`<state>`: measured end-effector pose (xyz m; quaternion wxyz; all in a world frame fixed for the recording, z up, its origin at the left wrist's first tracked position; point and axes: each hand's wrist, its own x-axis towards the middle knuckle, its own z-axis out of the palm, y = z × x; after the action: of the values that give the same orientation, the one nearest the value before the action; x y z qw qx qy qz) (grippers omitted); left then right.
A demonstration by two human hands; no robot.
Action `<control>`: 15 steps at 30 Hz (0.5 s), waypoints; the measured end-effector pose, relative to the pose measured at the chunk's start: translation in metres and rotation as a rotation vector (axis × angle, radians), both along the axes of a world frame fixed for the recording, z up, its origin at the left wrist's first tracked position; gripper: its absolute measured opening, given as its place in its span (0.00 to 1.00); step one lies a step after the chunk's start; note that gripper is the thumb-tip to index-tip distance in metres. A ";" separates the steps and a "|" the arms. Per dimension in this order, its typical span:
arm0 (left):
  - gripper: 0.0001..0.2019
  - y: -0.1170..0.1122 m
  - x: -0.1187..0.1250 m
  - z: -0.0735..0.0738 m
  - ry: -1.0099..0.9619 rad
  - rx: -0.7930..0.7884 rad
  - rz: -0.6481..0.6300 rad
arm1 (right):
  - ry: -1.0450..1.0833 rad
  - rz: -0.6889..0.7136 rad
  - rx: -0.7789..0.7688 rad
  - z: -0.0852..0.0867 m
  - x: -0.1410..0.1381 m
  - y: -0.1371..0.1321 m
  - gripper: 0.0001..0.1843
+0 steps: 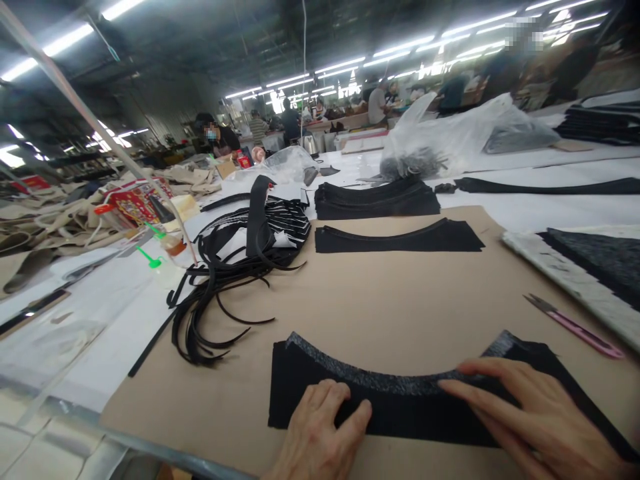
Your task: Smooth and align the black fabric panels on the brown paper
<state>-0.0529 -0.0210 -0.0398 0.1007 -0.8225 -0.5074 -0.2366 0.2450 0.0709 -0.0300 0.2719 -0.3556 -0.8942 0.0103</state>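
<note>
A black curved fabric piece (pixel 415 417) lies flat on the brown board at the near edge. Along its concave upper edge runs a speckled grey strip (pixel 395 384). My left hand (pixel 323 430) rests on the lower left of the piece, fingers bent and thumb apart, holding nothing. With fingers stretched out, my right hand (pixel 535 407) touches the strip's right part by its fingertips. The right end of the piece is partly hidden under that hand. Farther up the board lies a similar black curved piece (pixel 390 240).
Pink-handled thread snips (pixel 575 325) lie at the right on the brown board (pixel 370 300). Black strips (pixel 200 327) are heaped at the left, beside bottles with green nozzles (pixel 150 259). Behind are a black fabric stack (pixel 375 199) and a plastic bag (pixel 450 133). People work farther back.
</note>
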 end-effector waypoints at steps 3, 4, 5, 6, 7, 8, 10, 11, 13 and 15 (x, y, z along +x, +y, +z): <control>0.18 -0.001 0.000 -0.005 0.004 0.080 0.011 | -0.148 0.215 -0.130 0.024 -0.056 0.003 0.26; 0.18 -0.001 0.000 -0.006 0.002 0.097 0.011 | -0.170 0.223 -0.195 0.028 -0.071 0.005 0.25; 0.18 -0.001 0.000 -0.007 -0.001 0.102 0.012 | -0.178 0.237 -0.246 0.029 -0.083 0.009 0.25; 0.18 -0.001 0.000 -0.008 -0.005 0.100 0.012 | -0.188 0.244 -0.296 0.029 -0.092 0.015 0.24; 0.18 -0.002 0.000 -0.009 -0.008 0.092 0.010 | -0.199 0.251 -0.336 0.028 -0.097 0.022 0.24; 0.18 -0.002 0.000 -0.010 -0.012 0.083 0.006 | -0.204 0.251 -0.357 0.025 -0.099 0.030 0.24; 0.18 -0.001 0.000 -0.010 -0.024 0.073 -0.003 | -0.191 0.171 -0.355 0.020 -0.097 0.045 0.25; 0.18 -0.001 0.000 -0.010 -0.034 0.072 -0.003 | -0.161 0.105 -0.345 0.019 -0.096 0.051 0.25; 0.17 -0.001 0.000 -0.009 -0.052 0.071 -0.002 | -0.085 0.023 -0.335 0.020 -0.094 0.057 0.25; 0.16 0.001 -0.001 -0.008 -0.058 0.072 0.002 | -0.071 0.113 -0.334 0.023 -0.095 0.052 0.24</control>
<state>-0.0537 -0.0203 -0.0479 0.1156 -0.8106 -0.5021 -0.2785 0.1500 0.1226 -0.0068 0.1762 -0.3451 -0.9077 0.1612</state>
